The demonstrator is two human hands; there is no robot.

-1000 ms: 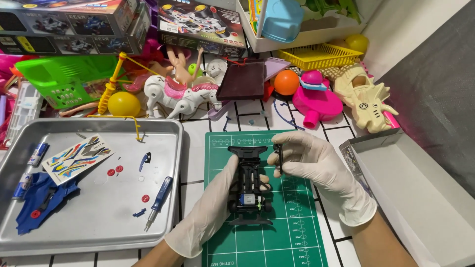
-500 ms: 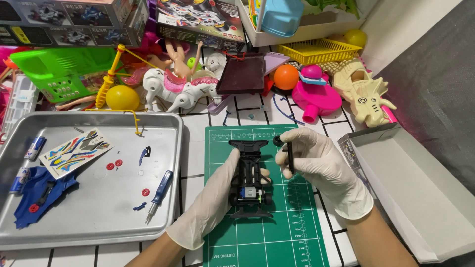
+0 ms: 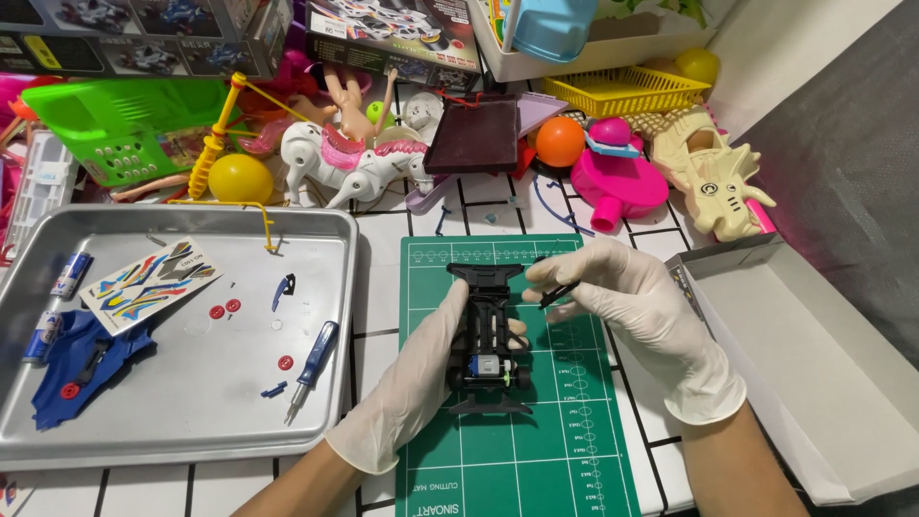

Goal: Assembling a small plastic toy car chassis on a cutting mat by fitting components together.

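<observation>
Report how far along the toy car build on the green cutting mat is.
Done: the black toy car chassis on the green cutting mat already has a motor seated near its rear. In hand: the gloved left hand steadies the chassis while the gloved right hand pinches a small thin black part beside it. Left: the blue body shell, colourful sticker sheet and blue-handled screwdriver lie in the metal tray.

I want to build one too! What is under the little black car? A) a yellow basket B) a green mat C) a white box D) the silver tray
B: the car, steadied by the left hand, sits on the green mat, beside the tray.
</observation>
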